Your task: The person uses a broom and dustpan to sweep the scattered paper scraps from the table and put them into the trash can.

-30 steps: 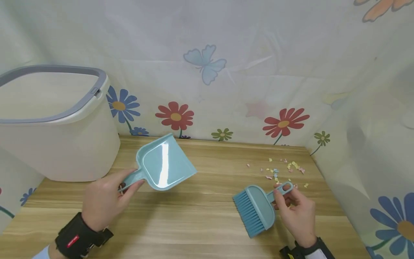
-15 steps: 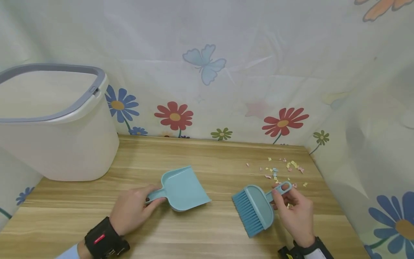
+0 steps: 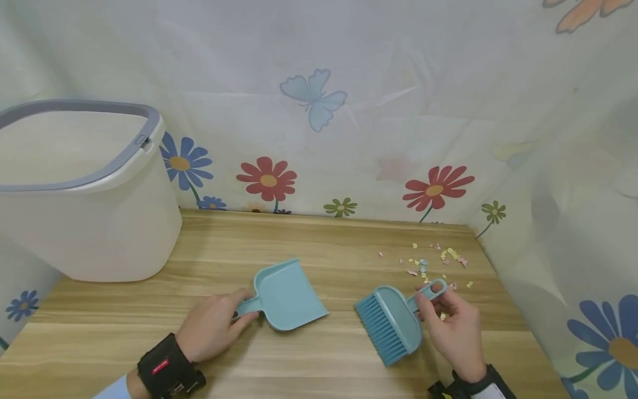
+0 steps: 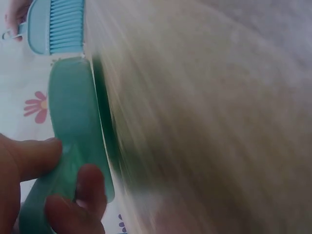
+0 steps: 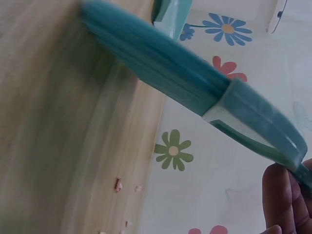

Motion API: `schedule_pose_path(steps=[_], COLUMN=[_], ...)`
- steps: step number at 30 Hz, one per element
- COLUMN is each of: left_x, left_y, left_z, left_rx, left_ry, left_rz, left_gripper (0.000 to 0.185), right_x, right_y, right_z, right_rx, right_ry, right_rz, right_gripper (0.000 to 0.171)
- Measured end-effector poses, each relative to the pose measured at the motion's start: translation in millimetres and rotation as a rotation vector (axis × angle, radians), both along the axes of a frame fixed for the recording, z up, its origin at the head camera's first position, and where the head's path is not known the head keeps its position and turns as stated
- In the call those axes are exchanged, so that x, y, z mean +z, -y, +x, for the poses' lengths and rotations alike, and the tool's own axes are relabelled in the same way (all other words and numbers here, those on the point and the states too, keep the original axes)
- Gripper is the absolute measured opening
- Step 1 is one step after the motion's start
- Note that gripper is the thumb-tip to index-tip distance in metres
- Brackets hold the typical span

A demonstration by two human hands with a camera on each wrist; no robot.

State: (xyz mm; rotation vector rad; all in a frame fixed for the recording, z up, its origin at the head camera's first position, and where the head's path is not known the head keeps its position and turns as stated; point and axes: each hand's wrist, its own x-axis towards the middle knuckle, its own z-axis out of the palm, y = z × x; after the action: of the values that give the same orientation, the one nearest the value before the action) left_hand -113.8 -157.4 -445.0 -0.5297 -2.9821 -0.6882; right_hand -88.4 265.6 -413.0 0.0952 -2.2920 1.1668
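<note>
My left hand [image 3: 213, 326] grips the handle of a light blue dustpan [image 3: 289, 296], near the middle of the table. Its open edge points right, toward the brush. In the left wrist view thumb and fingers close round the dustpan handle [image 4: 66, 168], and a thin dark strip runs between pan and wood. At the right, my right hand [image 3: 456, 335] pinches the handle of a blue hand brush [image 3: 399, 321], bristles facing left. The right wrist view shows the brush's bristles [image 5: 156, 58] tilted toward the table; whether they touch it I cannot tell.
Small pink, yellow and blue paper scraps [image 3: 451, 254] lie scattered at the back right, beyond the brush. A white bin [image 3: 119, 233] with a grey rim stands at the back left. A flower-printed sheet [image 3: 364, 127] hangs behind the wooden table [image 3: 319, 238].
The left hand has brought the dustpan right and down toward the table, and its bright glare is gone. The right hand and brush have stayed nearly still.
</note>
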Motion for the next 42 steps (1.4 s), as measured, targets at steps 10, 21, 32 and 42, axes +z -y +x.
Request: schedule_pose_path(steps=[10, 21, 32, 42], left_x=[-5.5, -1.7, -0.7, -0.3], left_y=[2, 0, 0, 1], left_z=[-1.1, 0.6, 1.5, 0.3], left_rx=[-0.039, -0.043, -0.016, -0.023], left_ry=[0.077, 0.076, 0.099, 0.104], left_rz=[0.037, 0.028, -0.008, -0.018], left_gripper=[0.041, 0.043, 0.042, 0.043], right_x=[37.5, 48.6, 17.4, 9.1], right_y=[-30, -62, -65, -29], right_z=[-28.4, -74.6, -99.5, -106.5], right_rx=[-0.094, -0.255, -0.238, -0.171], right_ry=[-0.143, -0.192, -0.198, -0.186], right_rz=[0.082, 0.357, 0.574, 0.583], right_gripper=[0.01, 0.012, 0.014, 0.013])
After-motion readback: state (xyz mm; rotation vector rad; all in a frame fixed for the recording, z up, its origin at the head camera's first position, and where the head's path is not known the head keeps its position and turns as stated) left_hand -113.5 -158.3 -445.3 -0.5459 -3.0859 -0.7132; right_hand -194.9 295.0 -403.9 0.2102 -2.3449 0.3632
